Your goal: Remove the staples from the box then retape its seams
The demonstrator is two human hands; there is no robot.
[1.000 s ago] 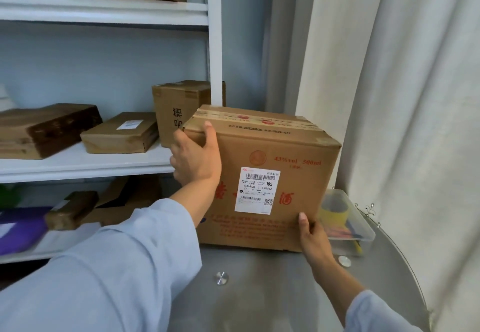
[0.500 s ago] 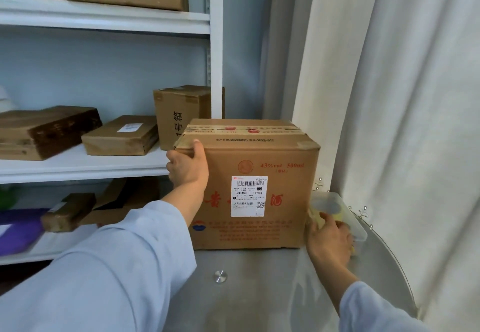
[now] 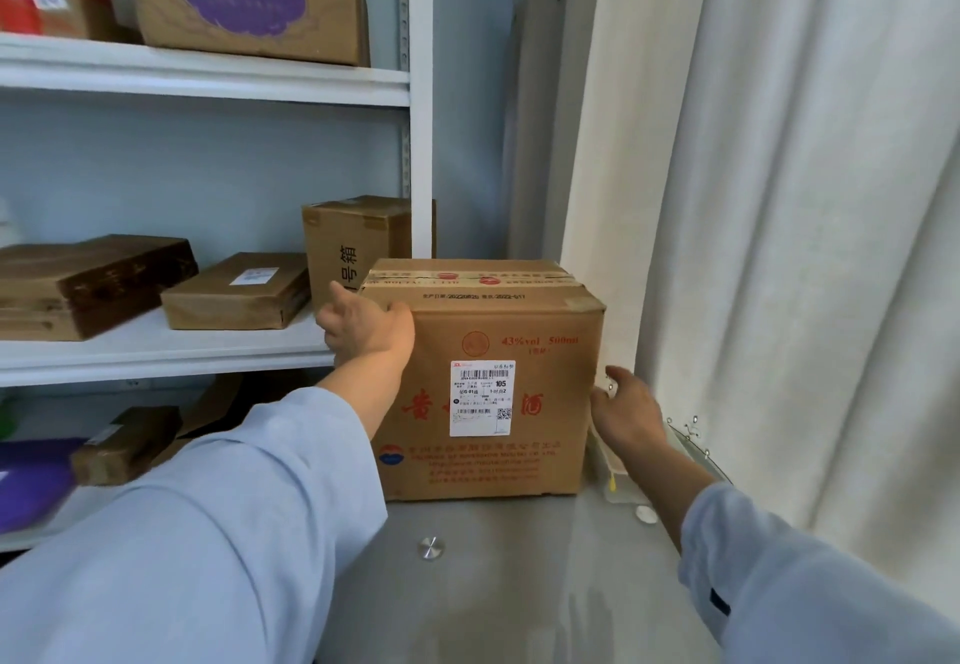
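The box point(image 3: 488, 377) stands on the desk point(image 3: 493, 585) between both hands. The left hand point(image 3: 366, 328) has its grip curled round the box's top left corner; the right hand point(image 3: 626, 411), fingers loose, holds nothing beside the box's right side.

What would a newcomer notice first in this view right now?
The big cardboard box with its white shipping label stands at centre on the grey table. The left hand grips its upper left corner, while the right hand hovers open at its right side. Smaller parcels sit on the white shelves to the left.
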